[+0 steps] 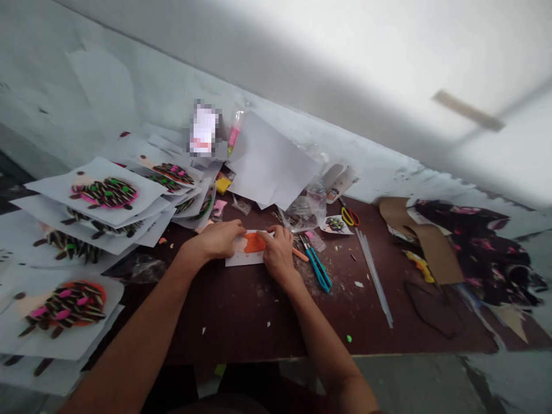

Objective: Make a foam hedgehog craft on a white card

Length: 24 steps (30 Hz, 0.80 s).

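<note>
A white card point(244, 259) bearing an orange shape point(254, 242) lies on the table point(241, 322), between both hands. Its 9 o'clock side is touched by the left hand point(223, 238), fingers bent; its 3 o'clock side is covered by the right hand point(279, 253), thumb laid at the shape. Whether anything is pinched by either cannot be told. From the card, pliers point(318, 269) are seen at 3 o'clock, scissors point(348, 217) at 2, and stacked sheets point(101, 215) at 10.
</note>
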Motion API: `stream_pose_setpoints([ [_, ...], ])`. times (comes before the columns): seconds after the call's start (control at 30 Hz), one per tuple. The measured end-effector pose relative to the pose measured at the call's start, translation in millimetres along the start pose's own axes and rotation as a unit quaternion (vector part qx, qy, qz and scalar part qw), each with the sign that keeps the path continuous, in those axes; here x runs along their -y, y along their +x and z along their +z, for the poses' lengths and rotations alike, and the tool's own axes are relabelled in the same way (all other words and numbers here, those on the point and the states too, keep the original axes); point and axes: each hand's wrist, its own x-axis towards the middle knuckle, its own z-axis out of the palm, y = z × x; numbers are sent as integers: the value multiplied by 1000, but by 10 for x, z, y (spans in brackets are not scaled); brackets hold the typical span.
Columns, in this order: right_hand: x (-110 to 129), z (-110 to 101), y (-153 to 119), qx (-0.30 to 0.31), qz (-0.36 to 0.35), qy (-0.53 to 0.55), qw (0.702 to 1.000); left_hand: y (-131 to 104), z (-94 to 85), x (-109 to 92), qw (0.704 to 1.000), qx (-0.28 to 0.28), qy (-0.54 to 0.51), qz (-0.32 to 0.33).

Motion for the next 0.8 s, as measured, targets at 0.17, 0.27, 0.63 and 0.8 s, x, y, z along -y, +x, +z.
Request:
stream_pose_setpoints([
  [0.17,21,-34,0,12,-19,-4,1000,1,33,22,1000,-11,-12,1],
  [0.27,53,-45,1,31,-41,-16,999,-1,49,26,1000,-18,-14,-3],
  [0.63,118,-39,63,50,-70,-28,996,-18,9,8,1000,-12,-20,-2],
  [0.8,40,-40,79,26,-24,-9,999,-2,26,31,1000,-11,-16,-1],
])
